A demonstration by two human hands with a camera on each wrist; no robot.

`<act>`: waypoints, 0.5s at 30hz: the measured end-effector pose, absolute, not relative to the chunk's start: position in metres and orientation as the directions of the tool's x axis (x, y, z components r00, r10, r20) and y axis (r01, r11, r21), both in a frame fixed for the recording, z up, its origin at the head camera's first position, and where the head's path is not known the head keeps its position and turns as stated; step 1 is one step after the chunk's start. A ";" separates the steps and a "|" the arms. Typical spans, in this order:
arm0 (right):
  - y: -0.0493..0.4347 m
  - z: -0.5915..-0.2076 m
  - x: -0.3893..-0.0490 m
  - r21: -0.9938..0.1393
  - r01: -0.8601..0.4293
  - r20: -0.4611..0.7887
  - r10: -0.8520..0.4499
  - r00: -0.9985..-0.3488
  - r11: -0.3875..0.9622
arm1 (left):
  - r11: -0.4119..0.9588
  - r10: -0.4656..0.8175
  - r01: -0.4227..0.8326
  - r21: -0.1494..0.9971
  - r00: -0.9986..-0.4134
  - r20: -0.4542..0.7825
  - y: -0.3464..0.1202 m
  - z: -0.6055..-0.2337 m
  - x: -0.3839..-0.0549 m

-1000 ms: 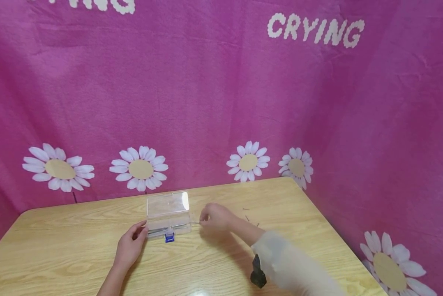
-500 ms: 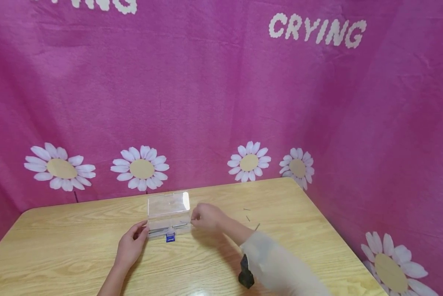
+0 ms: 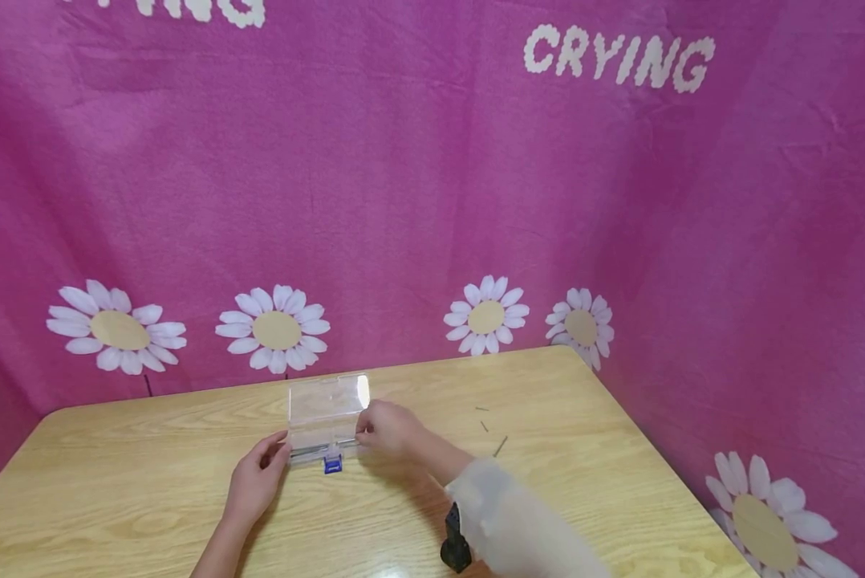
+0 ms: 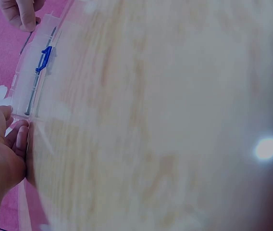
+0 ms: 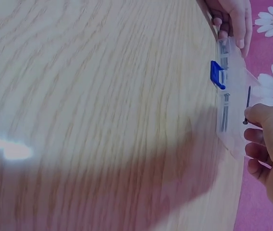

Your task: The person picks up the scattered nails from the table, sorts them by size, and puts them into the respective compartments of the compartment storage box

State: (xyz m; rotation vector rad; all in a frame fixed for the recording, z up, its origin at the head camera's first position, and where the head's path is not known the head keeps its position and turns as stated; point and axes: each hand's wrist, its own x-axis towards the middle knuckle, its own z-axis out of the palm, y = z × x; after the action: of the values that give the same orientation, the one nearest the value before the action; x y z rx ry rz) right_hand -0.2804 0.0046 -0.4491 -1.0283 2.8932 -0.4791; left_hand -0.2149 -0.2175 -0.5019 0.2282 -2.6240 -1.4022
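A clear plastic box (image 3: pixel 324 403) lies on the table with its lid raised toward the back and a blue latch (image 3: pixel 333 464) at the front. Long nails (image 5: pixel 225 113) are lined up inside, along the latch side. My left hand (image 3: pixel 255 478) grips the box's left end between thumb and fingers. Over the right end of the box, my right hand (image 3: pixel 392 425) pinches a nail (image 5: pixel 248 98) near its head between thumb and fingertip, the point directed toward the left hand. The right hand hides part of the box's right end in the head view.
Three loose nails lie on the wooden table (image 3: pixel 115 482) right of the box, the longest nail (image 3: pixel 501 446) nearest the right forearm. A pink curtain (image 3: pixel 375 201) with flowers hangs behind the table's back edge. A black device (image 3: pixel 456 546) sits at the right sleeve.
My right hand has moved left with the nail, from beside the box to over its right end. My left hand and the box have stayed in place.
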 end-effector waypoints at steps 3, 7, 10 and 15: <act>0.002 -0.450 -0.280 -0.218 -0.645 0.077 -0.646 -0.759 0.732 | 0.548 -0.209 -0.060 0.835 -0.976 0.068 -0.217 -0.502 -0.215; -0.001 -0.452 -0.279 -0.199 -0.642 0.074 -0.642 -0.763 0.741 | 0.547 -0.206 -0.062 0.835 -0.977 0.062 -0.216 -0.501 -0.215; -0.002 -0.454 -0.279 -0.197 -0.631 0.080 -0.629 -0.773 0.750 | 0.548 -0.205 -0.064 0.834 -0.977 0.060 -0.217 -0.501 -0.215; -0.001 -0.457 -0.279 -0.178 -0.624 0.099 -0.617 -0.781 0.761 | 0.553 -0.210 -0.069 0.831 -0.976 0.059 -0.217 -0.501 -0.215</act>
State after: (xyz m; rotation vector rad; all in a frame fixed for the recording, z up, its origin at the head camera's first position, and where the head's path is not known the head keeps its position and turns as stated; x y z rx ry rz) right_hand -0.2790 -0.0014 -0.4566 -1.0509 2.9800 -0.3201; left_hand -0.2146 -0.2172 -0.5014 0.2377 -2.6326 -1.3982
